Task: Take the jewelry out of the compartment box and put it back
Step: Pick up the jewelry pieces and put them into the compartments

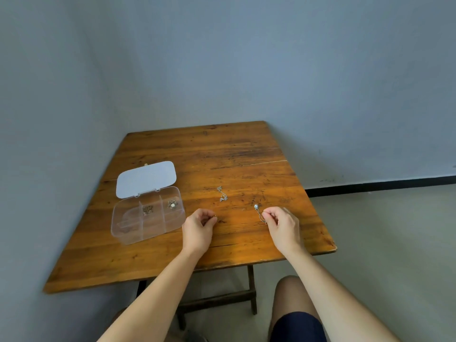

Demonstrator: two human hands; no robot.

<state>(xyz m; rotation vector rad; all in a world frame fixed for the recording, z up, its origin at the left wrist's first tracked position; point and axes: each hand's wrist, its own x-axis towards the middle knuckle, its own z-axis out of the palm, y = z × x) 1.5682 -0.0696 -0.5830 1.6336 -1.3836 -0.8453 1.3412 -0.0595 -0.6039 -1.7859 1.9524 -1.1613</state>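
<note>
A clear plastic compartment box (pixel 128 230) lies on the left of the wooden table (pixel 246 159) with its lid (pixel 146 179) swung open behind it. One jewelry piece (pixel 147 209) rests in a back middle compartment, another (pixel 172 204) in the back right one. A thin silver chain (pixel 222 193) lies loose on the table. My right hand (pixel 281 224) pinches the chain of a necklace with a round pale pendant (pixel 256 206), which touches the table. My left hand (pixel 198 227) is pinched on a tiny gold-coloured piece (pixel 215 215) just right of the box.
The table stands in a corner between grey walls. Its front edge is close to my knee (pixel 292 292). Bare wood lies behind the chain and in front of the box.
</note>
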